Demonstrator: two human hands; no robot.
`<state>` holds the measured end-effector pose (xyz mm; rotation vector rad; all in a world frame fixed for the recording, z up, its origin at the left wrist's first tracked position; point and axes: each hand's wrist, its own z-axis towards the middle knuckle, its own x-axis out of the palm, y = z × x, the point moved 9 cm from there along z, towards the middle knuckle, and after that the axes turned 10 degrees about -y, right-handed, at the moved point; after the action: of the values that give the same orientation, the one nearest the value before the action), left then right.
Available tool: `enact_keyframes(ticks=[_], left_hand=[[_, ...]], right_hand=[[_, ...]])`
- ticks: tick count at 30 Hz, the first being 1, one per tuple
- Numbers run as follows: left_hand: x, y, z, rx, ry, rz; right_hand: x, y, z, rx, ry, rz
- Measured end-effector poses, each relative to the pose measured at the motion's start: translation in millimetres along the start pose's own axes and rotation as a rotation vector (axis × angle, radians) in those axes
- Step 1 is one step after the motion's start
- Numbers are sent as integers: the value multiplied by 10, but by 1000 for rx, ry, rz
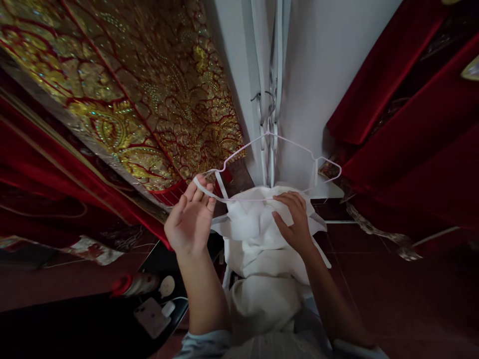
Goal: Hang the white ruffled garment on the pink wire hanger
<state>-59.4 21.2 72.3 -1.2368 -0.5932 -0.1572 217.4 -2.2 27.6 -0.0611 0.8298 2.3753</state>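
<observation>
A pale pink wire hanger (289,139) hangs by its hook from a white rail, with a white garment (258,224) under it. My left hand (192,214) is at the hanger's left end, palm up and fingers bent, with a white strap (207,191) looped over the fingers. Another part of the strap runs down from the hanger to the garment. On the right, my right hand (294,219) lies against the top of the garment, near the hanger's lower bar, thumb apart from the fingers. A second strap (315,172) hangs on the hanger's right side.
Gold and red beaded fabric (160,89) hangs at the left, dark red garments (415,124) at the right. A black surface (160,267) at lower left holds a phone (151,316), a white case (168,308) and a red-lidded bottle (136,284). White posts stand behind the hanger.
</observation>
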Motion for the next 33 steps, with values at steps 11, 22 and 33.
enact_keyframes(ticks=[11, 22, 33], left_hand=[[-145, 422, -120, -18, -297, 54], [301, 510, -197, -20, -104, -74], [300, 596, -130, 60, -120, -34]], right_hand=[[18, 29, 31, -46, 74, -22], [-972, -527, 569, 194, -269, -157], [-686, -514, 934, 118, -238, -61]])
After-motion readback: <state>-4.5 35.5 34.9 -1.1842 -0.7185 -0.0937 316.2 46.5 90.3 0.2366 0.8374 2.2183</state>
